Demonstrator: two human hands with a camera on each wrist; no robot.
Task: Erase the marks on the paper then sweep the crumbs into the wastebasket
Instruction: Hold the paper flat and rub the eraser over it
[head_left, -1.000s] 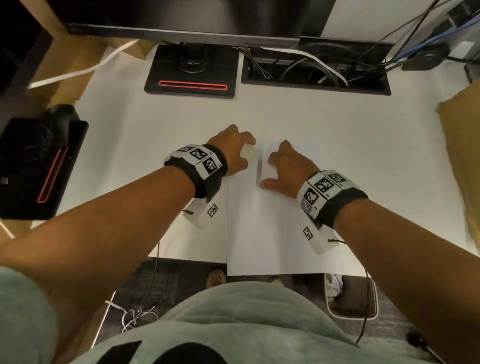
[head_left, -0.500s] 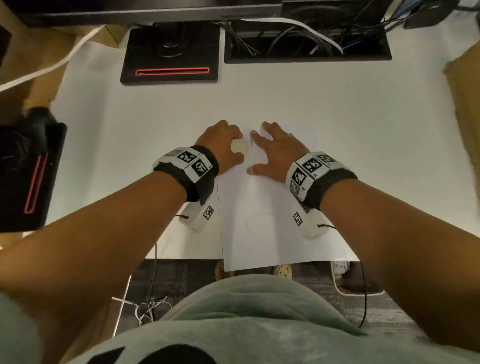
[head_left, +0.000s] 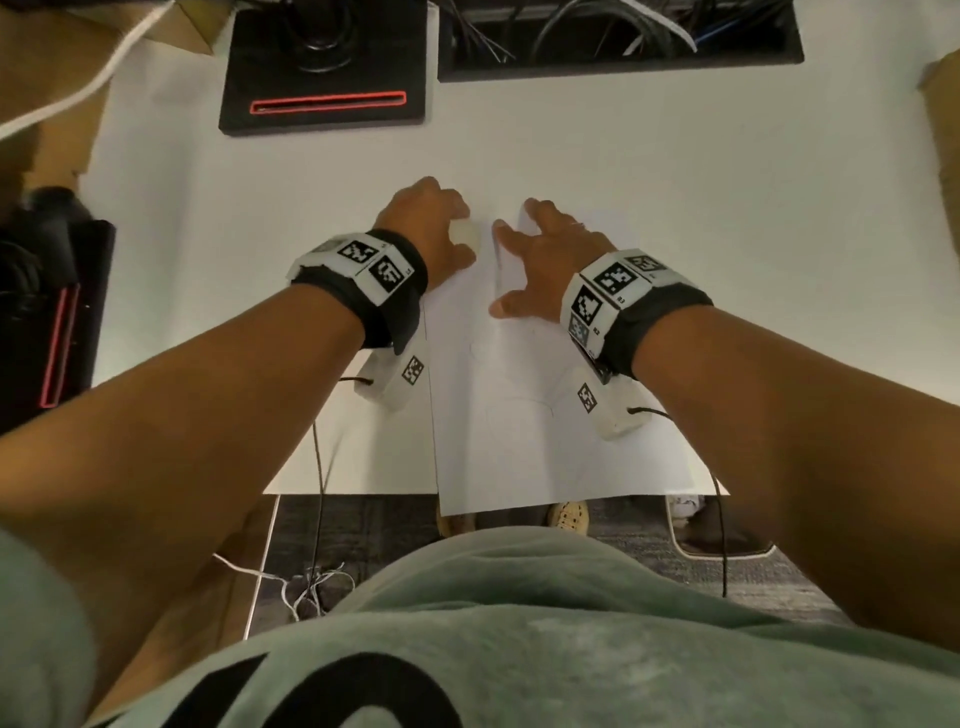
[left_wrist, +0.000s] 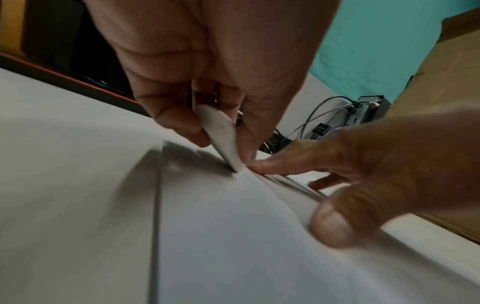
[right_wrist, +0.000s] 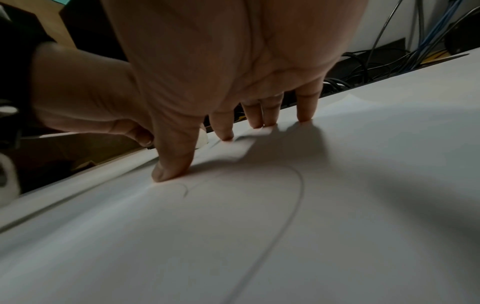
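A white sheet of paper (head_left: 524, 441) lies on the white desk (head_left: 675, 208), its near end past the desk's front edge. Faint pencil curves (right_wrist: 298, 197) cross its middle. My left hand (head_left: 431, 228) pinches a white eraser (head_left: 464, 231) between thumb and fingers, and the eraser's tip (left_wrist: 235, 164) touches the paper's far left part. Beside it my right hand (head_left: 545, 254) presses flat on the paper, fingers spread, thumb (right_wrist: 171, 166) down next to a pencil line. The paper ripples between both hands. A wastebasket rim (head_left: 722, 551) shows on the floor at the lower right.
A black monitor base (head_left: 327, 98) with a red stripe stands at the back. A cable tray (head_left: 618, 41) full of wires runs behind the desk. A black device (head_left: 47, 322) lies off the left edge. Brown cardboard (head_left: 943, 119) sits at the right.
The camera has tilted down. My right hand's fingers have spread wider and flatter on the paper. The left hand still holds the eraser at the same spot on the sheet.
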